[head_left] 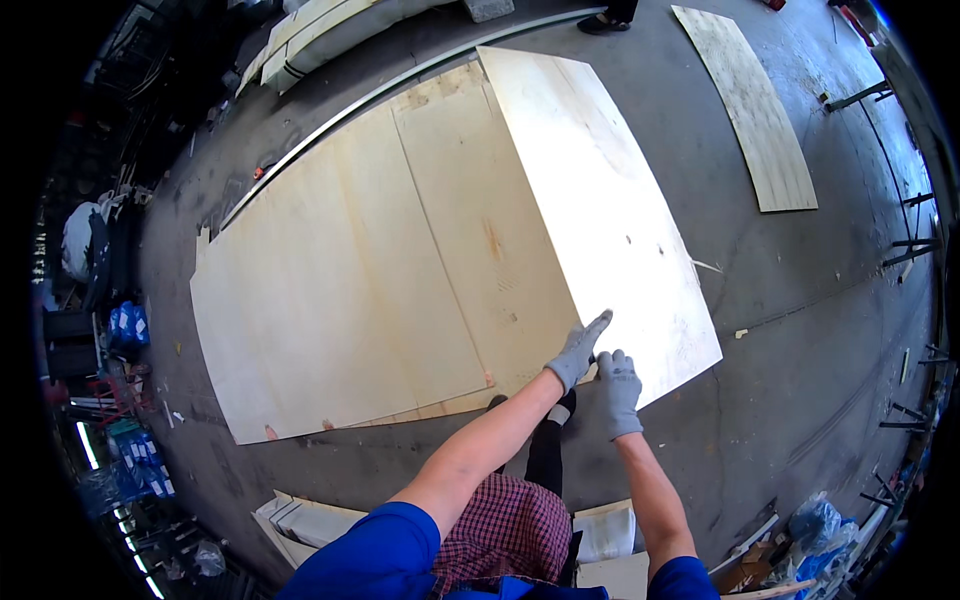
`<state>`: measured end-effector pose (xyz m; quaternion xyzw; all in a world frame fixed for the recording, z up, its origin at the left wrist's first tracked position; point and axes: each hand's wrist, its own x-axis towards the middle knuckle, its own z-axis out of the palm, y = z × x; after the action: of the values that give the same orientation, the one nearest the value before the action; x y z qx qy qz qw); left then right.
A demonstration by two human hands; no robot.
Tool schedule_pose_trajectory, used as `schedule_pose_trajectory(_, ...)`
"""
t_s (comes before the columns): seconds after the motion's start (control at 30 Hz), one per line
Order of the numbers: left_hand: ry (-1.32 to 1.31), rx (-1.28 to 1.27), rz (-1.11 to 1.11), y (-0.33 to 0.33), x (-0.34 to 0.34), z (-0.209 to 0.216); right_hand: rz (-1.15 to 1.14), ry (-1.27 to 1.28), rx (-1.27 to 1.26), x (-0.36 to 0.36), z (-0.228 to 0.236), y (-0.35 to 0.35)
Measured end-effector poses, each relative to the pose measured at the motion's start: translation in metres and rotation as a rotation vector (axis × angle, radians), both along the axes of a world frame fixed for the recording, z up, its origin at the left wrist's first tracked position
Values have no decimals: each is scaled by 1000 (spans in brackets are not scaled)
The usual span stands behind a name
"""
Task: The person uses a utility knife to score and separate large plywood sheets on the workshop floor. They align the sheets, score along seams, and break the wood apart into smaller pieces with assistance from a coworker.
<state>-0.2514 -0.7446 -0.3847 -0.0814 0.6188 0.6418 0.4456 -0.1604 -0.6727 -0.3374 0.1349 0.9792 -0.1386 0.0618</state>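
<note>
A large pale plywood sheet point(600, 210) is raised off the floor on its near end, overlapping other plywood sheets point(340, 280) that lie flat on the grey concrete. My left hand point(580, 350), in a grey glove, presses its fingers against the near lower edge of the raised sheet. Beside it, my right hand point(618, 390), also in a grey glove, grips the same near edge. Both bare forearms come in from the bottom, with blue sleeves.
Another plywood sheet point(755, 105) lies alone on the floor at the upper right. A long pale rail point(400, 85) runs along the far side of the stack. Clutter and blue packages point(130, 325) line the left. Someone's shoe point(605, 22) shows at the top. Boxes point(600, 535) sit near my feet.
</note>
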Motion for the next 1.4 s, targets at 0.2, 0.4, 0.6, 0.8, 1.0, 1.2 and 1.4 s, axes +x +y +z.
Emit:
schedule_pose_trajectory(0.2, -26, -410, 201, -12, 27, -73, -30, -128, -92, 15, -24, -24)
schedule_pose_trajectory(0.4, 62, -369, 466, -30, 46, -106, -390, 115, -269, 87, -31, -7)
schedule_pose_trajectory(0.6, -110, -180, 594, -39, 54, -119, -1630, 148, -908, 192, -131, 29)
schedule_pose_trajectory(0.8, -280, -88, 630, -71, 82, -121, -1649, 612, -1778, 151, -146, 27)
schedule_pose_trajectory(1.0, -231, -85, 645, -142, 82, -148, -1394, 877, -2002, 132, -167, 3)
schedule_pose_trajectory(1.2, -147, -101, 637, -174, 47, -191, -1411, 626, -1824, 127, -241, -30)
schedule_pose_trajectory(1.4, -179, -168, 675, -175, 50, -252, -1351, 463, -1781, 115, -296, -12)
